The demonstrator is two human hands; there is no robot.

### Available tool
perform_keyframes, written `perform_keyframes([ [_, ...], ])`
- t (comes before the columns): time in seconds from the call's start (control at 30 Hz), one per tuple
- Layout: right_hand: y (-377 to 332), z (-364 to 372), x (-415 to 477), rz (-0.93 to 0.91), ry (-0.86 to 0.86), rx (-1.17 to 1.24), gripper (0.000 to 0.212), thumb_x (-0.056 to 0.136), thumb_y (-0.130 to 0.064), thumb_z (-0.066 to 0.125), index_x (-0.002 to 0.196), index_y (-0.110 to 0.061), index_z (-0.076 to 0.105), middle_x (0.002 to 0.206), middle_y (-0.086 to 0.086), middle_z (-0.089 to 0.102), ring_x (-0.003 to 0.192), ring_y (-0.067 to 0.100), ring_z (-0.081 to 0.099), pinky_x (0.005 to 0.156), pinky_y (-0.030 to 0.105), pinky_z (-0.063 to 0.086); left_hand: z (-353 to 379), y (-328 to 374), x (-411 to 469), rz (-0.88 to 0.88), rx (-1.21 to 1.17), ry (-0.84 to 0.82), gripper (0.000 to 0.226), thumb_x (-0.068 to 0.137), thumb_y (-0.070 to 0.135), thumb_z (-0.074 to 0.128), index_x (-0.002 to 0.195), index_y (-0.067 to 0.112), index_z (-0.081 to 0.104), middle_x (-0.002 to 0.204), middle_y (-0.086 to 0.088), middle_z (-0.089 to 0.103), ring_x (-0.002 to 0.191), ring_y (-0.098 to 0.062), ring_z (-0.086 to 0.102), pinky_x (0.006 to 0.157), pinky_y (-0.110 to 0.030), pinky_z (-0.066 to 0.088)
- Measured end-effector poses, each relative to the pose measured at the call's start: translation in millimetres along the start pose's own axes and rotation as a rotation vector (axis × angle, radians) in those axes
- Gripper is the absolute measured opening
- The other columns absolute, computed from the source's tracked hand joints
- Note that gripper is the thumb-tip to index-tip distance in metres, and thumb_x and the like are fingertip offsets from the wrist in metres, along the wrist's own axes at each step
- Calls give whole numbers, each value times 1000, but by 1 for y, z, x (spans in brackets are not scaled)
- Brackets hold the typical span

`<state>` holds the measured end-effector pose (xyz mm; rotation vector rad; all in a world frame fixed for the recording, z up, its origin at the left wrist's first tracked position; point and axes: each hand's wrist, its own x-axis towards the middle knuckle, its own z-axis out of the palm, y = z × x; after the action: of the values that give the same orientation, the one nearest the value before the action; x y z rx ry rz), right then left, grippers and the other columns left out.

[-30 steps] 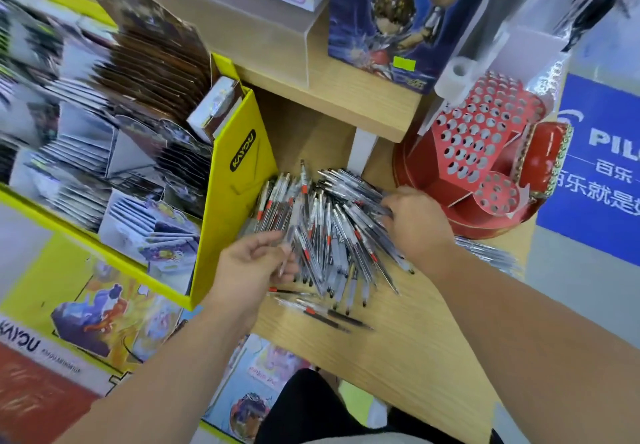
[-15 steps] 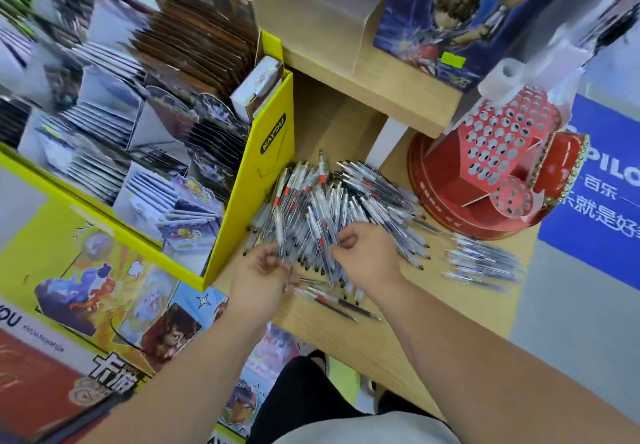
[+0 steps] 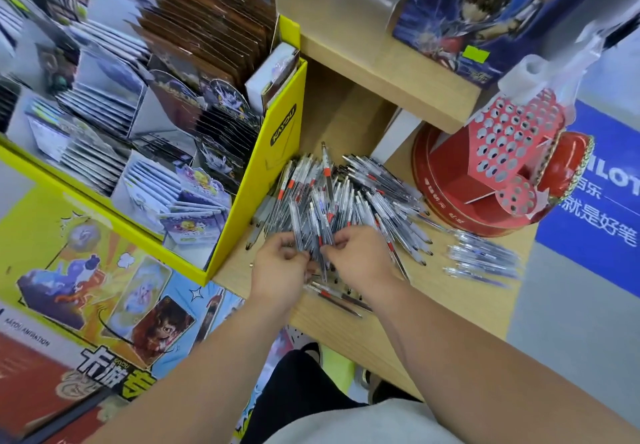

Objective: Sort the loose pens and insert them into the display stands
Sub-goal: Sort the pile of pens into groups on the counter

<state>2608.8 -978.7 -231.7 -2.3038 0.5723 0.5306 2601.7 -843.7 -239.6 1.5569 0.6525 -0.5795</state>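
The left hand (image 3: 280, 270) and right hand (image 3: 360, 260) both pinch slim, clear-barrelled pens (image 3: 332, 201) at the heap's near edge, fingers curled, seemingly on the same few. The glossy pile fans across the pale wooden shelf (image 3: 485, 301), against a yellow cardboard box (image 3: 273, 173). The red perforated display stand (image 3: 498, 152) sits to the right.

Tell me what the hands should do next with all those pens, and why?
Probably the right hand should lift a few matching pens out of the heap and carry them to the red stand. It and the left hand both pinch pens at the heap's near edge, and the stand's holes look empty.
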Motion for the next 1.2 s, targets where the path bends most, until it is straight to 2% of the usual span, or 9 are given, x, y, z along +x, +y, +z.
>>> perform_keyframes([
  [0.2,-5,1,5,28,-48,-55,25,91,-29,69,74,-10,68,66,5,66,54,18,57,53,26,45,-2,2,0,26,66,-10,32,95,-10,54,113,17,53,86,-16,66,54,-4,65,60,-27,51],
  [0.33,-7,-5,2,14,-75,-48,25,92,-28,67,78,-7,68,66,6,65,58,21,59,54,26,44,-4,3,-3,65,44,8,36,94,-11,54,102,24,54,87,-21,60,63,-15,69,59,-29,53],
  [0.5,13,-37,-10,-21,-80,10,29,90,-26,71,69,-8,62,60,3,55,54,19,50,58,32,49,-11,2,-11,204,196,22,35,91,-1,65,100,33,59,86,-10,67,79,-21,75,83,-52,59],
  [0.6,35,-68,-21,-63,-71,-58,29,90,-27,72,67,-12,63,58,-3,52,51,10,45,49,22,36,-6,7,-21,239,204,-7,37,92,-2,64,103,33,57,89,-9,64,77,-14,74,82,-50,60],
  [0.7,66,-97,-28,-104,-27,-133,30,87,-26,75,67,-7,63,62,6,56,56,17,45,55,30,35,12,11,-32,247,222,-48,36,91,0,66,111,28,57,84,0,56,86,-27,71,85,-49,58],
  [0.8,100,-123,-33,-97,9,-226,28,84,-26,75,67,-8,63,66,9,60,61,23,50,56,34,34,41,12,-42,213,244,-117,33,93,5,67,113,29,56,87,3,54,79,-26,65,66,-40,55],
  [0.87,122,-141,-34,-101,29,-260,28,84,-27,76,67,-9,62,67,10,60,62,24,51,57,35,36,64,10,-51,208,277,-165,31,95,8,66,110,33,54,89,1,56,73,-22,58,54,-27,42],
  [1.07,188,-186,-18,-125,-32,-354,28,82,-26,75,65,-9,60,66,9,58,67,29,56,61,40,46,140,-11,-68,128,229,-206,24,91,-4,67,105,15,63,78,-1,47,59,-14,48,53,-26,43],
  [1.2,222,-210,5,-230,-111,-483,37,79,-23,71,59,-14,41,61,5,47,63,28,48,52,37,34,186,-31,-77,33,170,-114,30,84,-10,67,99,15,60,76,-4,44,66,-20,55,56,-29,47],
])
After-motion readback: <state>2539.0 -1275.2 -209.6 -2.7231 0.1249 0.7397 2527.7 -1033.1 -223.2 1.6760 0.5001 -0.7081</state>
